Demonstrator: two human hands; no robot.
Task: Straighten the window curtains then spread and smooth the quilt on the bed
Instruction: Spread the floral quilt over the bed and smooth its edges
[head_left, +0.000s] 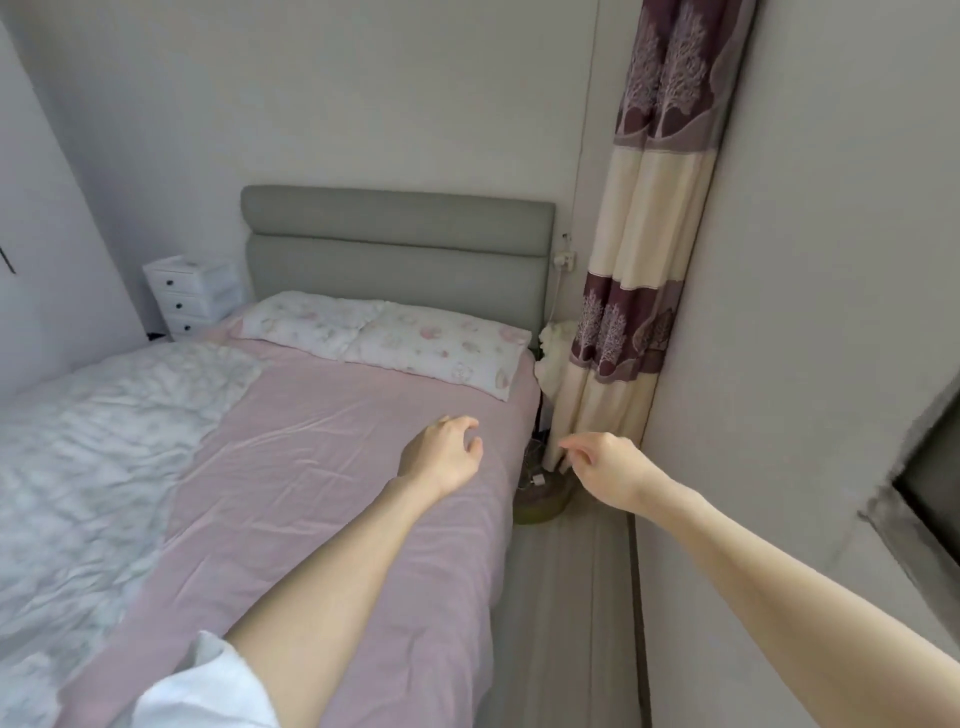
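A cream and purple curtain (644, 218) with a tree pattern hangs gathered in the corner right of the bed. My right hand (608, 465) reaches toward its lower end, fingers loosely curled and apart, holding nothing. My left hand (447, 452) hovers over the right side of the pink sheet (332, 467), fingers apart and empty. A crumpled white quilt (98, 447) lies bunched on the left half of the bed. Two floral pillows (395, 338) rest against the grey headboard (395, 244).
A white drawer unit (189, 293) stands left of the headboard. A green round object with a small device (543, 499) sits on the floor by the curtain's foot. A wall socket and cord (565, 260) are beside the headboard. A narrow floor strip runs between bed and right wall (810, 312).
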